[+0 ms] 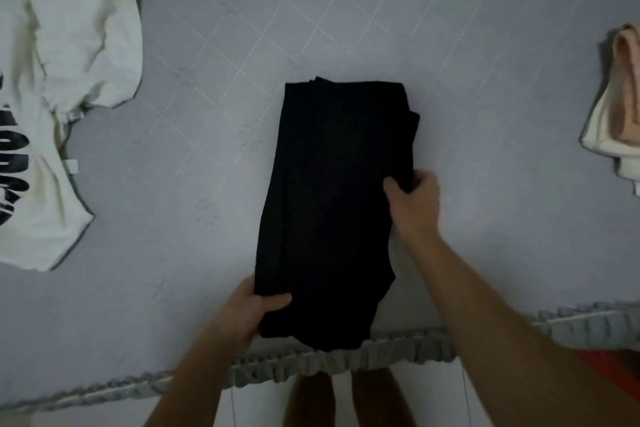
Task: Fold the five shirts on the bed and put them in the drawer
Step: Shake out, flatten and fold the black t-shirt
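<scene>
A: Count of shirts?

B: One black shirt (pixel 332 211) is seen mid-bed, folded into a long narrow strip, its near end lying at the bed's ruffled edge (pixel 346 362). One white shirt with dark lettering (pixel 52 114) is spread unfolded at far left, cut off by the frame. A folded pile (pixel 620 107) is seen at far right, cream and peach; probably two pieces, but it is cropped, so the count is not certain.

A: Hands?

B: Two. The left hand (pixel 252 308) is clamped on the black shirt's near left corner, thumb on top. The right hand (pixel 414 201) is curled round its right edge, about midway up.

A: Free room?

B: Bare grey bedsheet (pixel 207 114) is left on both sides of the black shirt and beyond its far end. White shirt and pile are both kept well apart from it.
</scene>
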The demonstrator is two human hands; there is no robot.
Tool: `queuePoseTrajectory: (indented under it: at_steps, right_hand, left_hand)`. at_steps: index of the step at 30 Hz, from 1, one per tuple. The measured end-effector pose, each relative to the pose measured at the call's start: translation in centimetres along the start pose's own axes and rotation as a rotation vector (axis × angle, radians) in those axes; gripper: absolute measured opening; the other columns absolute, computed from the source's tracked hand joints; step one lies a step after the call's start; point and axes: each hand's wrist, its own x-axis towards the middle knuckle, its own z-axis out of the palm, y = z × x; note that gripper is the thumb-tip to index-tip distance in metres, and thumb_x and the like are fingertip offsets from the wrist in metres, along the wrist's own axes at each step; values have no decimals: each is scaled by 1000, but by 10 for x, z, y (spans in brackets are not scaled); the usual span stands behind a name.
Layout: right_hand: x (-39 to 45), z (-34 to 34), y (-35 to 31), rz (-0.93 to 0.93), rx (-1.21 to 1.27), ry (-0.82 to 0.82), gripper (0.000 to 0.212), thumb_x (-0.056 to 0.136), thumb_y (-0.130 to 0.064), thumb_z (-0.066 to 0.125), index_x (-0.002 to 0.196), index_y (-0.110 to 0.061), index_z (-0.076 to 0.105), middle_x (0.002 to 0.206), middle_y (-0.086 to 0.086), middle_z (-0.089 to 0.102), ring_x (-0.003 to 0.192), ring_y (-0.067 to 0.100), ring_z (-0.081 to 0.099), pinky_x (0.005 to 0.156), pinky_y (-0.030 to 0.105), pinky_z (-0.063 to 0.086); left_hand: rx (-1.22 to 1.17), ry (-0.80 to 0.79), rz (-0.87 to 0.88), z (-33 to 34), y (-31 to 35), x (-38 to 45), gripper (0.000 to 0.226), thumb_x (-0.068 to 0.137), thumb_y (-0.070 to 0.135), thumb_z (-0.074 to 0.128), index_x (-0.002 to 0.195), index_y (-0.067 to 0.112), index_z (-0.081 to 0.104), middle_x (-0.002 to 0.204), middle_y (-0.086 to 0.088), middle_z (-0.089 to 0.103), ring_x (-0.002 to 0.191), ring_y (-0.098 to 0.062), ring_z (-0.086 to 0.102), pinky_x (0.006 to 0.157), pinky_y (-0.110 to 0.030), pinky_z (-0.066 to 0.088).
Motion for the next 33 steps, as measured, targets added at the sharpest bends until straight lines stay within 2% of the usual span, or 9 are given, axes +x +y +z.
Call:
queuePoseTrajectory:
  at_steps: [3, 8, 14, 18, 21, 24, 26, 30, 33]
  right_hand:
    - [-68, -8, 63, 165, 72, -169, 35, 82, -54, 69, 107, -35, 55, 101, -10, 66, 86, 4, 66, 64, 9, 49]
    - [-124, -38, 114, 519, 297, -609, 39, 88, -33, 72, 125, -27, 62, 120, -4, 70, 106, 12, 68, 98, 39, 54]
    - [-155, -78, 87, 644, 360, -664, 41, 90, -12, 67, 128, -27, 58, 117, 1, 71, 104, 25, 69, 80, 43, 60]
    - [-151, -101, 42, 729, 501, -583, 25, 92, -12, 63, 117, -16, 63, 98, 7, 77, 82, 24, 75, 56, 34, 58]
    - [-109, -102, -1, 705, 651, -457, 13, 94, -15, 59, 103, -9, 66, 80, 8, 76, 64, 20, 74, 46, 27, 54]
    - [-42, -83, -42, 657, 685, -405, 24, 100, -33, 48, 93, -14, 60, 66, 7, 70, 50, 18, 66, 46, 26, 54]
    - [-5, -63, -54, 529, 496, -338, 33, 99, -45, 48, 105, -14, 58, 83, 9, 70, 63, 21, 66, 58, 29, 55]
    - [32, -35, -26, 97, -263, -168, 72, 88, -57, 59, 142, -14, 41, 135, 10, 49, 118, 26, 52, 98, 39, 47]
    - [29, -32, -6, 61, -178, -170, 80, 81, -61, 67, 143, -20, 38, 138, 6, 47, 118, 21, 51, 95, 34, 47]
  left_hand:
    - [-62, -43, -35, 11, -21, -8, 59, 71, 22, 85, 125, 16, 61, 109, -5, 75, 101, -29, 72, 88, -49, 58]
    - [-255, 60, -28, 14, -33, -28, 34, 93, 30, 64, 124, 16, 61, 114, -13, 72, 103, -34, 70, 90, -52, 56]
    - [-69, 229, -88, 11, -23, -79, 37, 87, 13, 72, 119, 18, 53, 115, -15, 65, 96, -35, 68, 60, -41, 58]
    - [-90, 169, 98, 7, 25, -112, 39, 91, 5, 66, 120, 31, 60, 102, -17, 73, 79, -34, 74, 55, -36, 58]
    - [-109, 82, 266, 16, 88, -103, 22, 95, 15, 56, 110, 13, 71, 100, -16, 75, 72, -21, 74, 54, -27, 56]
    - [-28, 126, 335, 38, 155, -52, 38, 100, 43, 44, 101, 12, 64, 81, -8, 75, 58, -16, 65, 52, -27, 41]
    - [165, 240, 403, 48, 180, -12, 47, 99, 55, 43, 90, 14, 62, 74, -5, 67, 61, -17, 57, 57, -29, 40]
    - [433, 448, 492, 56, 173, 41, 47, 87, 54, 67, 108, 15, 53, 103, -3, 62, 92, -18, 62, 79, -31, 51]
    - [242, 479, 439, 64, 159, 47, 59, 77, 56, 76, 112, 18, 49, 104, 1, 60, 95, -16, 62, 81, -31, 52]
